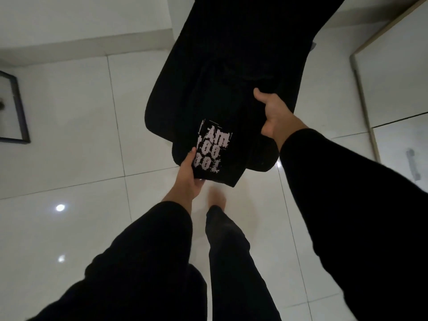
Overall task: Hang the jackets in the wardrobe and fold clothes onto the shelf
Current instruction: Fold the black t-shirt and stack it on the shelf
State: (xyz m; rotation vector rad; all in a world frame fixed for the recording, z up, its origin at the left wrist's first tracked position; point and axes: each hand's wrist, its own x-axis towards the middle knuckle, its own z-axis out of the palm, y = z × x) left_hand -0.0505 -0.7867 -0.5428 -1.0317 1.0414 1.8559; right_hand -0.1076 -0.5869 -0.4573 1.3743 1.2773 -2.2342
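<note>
A black garment (pixel 227 66) with a white printed patch (pixel 212 149) hangs down in front of me, from the top of the view to about knee height. My left hand (pixel 188 177) holds its lower edge beside the print, thumb on the front and fingers hidden behind the cloth. My right hand (pixel 272 112) grips a fold of the garment higher up on the right, thumb on top. Both arms wear black sleeves. What holds the top of the garment is out of view.
Glossy white floor tiles (pixel 69 135) lie below. A white wardrobe door (pixel 393 77) with a wood-coloured edge stands at the right, with a drawer handle (pixel 412 164) lower down. A dark frame (pixel 16 110) leans at the left. My bare foot (pixel 217 198) is under the garment.
</note>
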